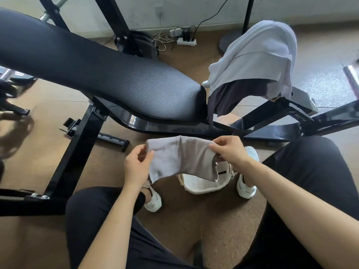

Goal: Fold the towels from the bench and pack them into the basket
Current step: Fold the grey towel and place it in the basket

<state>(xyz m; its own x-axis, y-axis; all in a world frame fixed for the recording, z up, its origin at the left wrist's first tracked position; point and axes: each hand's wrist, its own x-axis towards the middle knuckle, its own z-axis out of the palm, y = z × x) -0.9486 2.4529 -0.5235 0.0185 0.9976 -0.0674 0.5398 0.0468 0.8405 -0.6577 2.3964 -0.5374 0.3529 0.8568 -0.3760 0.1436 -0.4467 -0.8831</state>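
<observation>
**Operator:** Left hand [137,167] state?

**Inspector:** Closed in a pinch on the left edge of the grey towel [182,158], thumb on the near face and fingers behind it. The right hand [230,150] is clamped the same way on the right edge. The towel hangs between the two hands, in the air directly above the basket [202,186].

**Operator:** Handling properties of the towel?

**Inspector:** Judged light and fully limp. It sags in the middle and creases along its length, so it holds no shape unsupported. It looks like thin knit or terry, not slippery, not fragile. A two-point pinch suffices.

**Operator:** Recommended grip points?

**Inspector:** The corners or the short edges. Holding at the edges keeps the layers aligned; a grip at the centre would likely let the ends droop and the fold open.

**Operator:** Basket contents?

**Inspector:** The basket is pale and woven, and stands on the floor between the person's shoes. The visible part of its interior shows a light lining and no towel. The rest is hidden behind the grey towel.

**Operator:** Remaining stock?

**Inspector:** A white towel [256,55] lies draped over a dark towel [233,98] at the right end of the surface [97,70], both unfolded.
</observation>
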